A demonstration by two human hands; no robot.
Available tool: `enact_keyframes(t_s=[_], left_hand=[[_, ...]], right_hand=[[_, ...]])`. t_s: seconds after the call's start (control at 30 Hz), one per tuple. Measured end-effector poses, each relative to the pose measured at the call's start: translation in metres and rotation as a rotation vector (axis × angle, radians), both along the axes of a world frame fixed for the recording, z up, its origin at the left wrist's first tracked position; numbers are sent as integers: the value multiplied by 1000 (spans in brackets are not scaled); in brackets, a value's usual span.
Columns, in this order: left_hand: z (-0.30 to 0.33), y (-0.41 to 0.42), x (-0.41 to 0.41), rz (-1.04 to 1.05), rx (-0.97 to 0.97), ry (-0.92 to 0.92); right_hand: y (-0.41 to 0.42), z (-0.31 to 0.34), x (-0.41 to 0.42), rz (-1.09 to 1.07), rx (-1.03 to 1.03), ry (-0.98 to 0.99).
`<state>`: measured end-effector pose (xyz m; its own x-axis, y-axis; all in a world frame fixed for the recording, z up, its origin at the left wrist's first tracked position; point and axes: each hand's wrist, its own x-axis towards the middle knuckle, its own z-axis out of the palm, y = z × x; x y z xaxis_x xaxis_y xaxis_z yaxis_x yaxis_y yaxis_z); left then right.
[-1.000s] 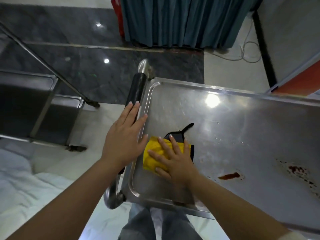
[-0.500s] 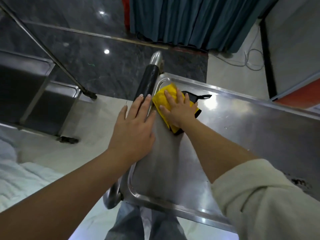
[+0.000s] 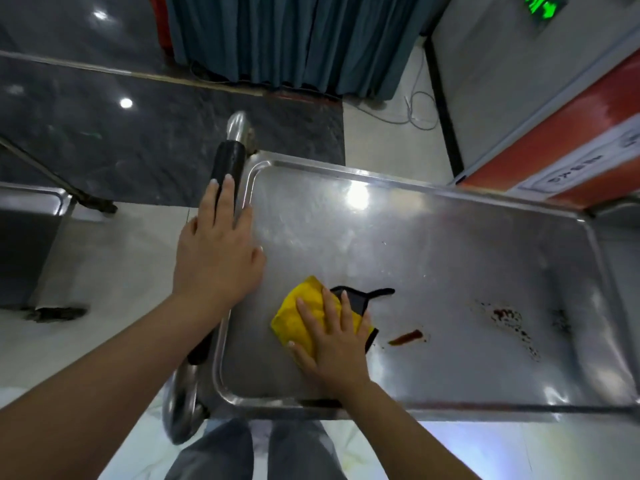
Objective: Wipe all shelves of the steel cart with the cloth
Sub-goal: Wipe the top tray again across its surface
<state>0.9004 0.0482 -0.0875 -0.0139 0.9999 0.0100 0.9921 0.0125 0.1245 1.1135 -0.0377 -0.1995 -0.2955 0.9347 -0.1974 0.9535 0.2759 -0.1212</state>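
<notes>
We were in the middle of wiping the top shelf (image 3: 433,258) of the steel cart (image 3: 194,403). Our right hand (image 3: 332,341) lay flat, with fingers straight and spread, and pressed the yellow cloth (image 3: 298,313) onto the near left part of the shelf; a black edge and a thin black strip of the cloth showed from under the fingers. Our left hand (image 3: 216,258) was released and flat too, resting on the left rim of the shelf, with the fingertips on the black handle (image 3: 227,161) of the cart, as if to keep the cart from rolling. Just to the right of the cloth there was a reddish smear (image 3: 405,337), and further right a patch of dark red specks (image 3: 509,320). We judged that the next move should be a firm push of the cloth to the right over these stains, with the left hand bracing the cart. The lower shelves were hidden under the top one, so we could not tell their condition, and they were probably not yet done. The right end of the shelf was near the frame border and a little blurred. On the left another steel piece of furniture (image 3: 27,230) was cut off, and we could not tell what it was.
</notes>
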Motion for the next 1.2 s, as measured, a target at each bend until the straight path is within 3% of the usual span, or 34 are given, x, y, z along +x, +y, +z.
enact_keyframes(t_s=[0.2, 0.43, 0.53, 0.7, 0.93, 1.03, 1.13, 1.2], left_hand=[[-1, -1, -1, 6, -16, -22], [-5, 5, -2, 7, 30, -64], [-5, 7, -3, 22, 31, -113], [-3, 6, -3, 2, 10, -91], [1, 4, -2, -33, -33, -121], [2, 3, 0, -45, -41, -121], [1, 5, 1, -51, -36, -80], [0, 7, 1, -45, -40, -52]], right_hand=[[103, -3, -13, -1, -1, -3], [213, -13, -59, -176, -28, 31], [189, -13, -74, -206, 1, 54], [84, -7, -68, -58, 48, 83], [-47, -8, 18, 7, 70, -36], [-48, 2, 38, -173, 23, -93], [-33, 4, 2, -489, 1, -37], [-21, 1, -35, -585, 8, 15]])
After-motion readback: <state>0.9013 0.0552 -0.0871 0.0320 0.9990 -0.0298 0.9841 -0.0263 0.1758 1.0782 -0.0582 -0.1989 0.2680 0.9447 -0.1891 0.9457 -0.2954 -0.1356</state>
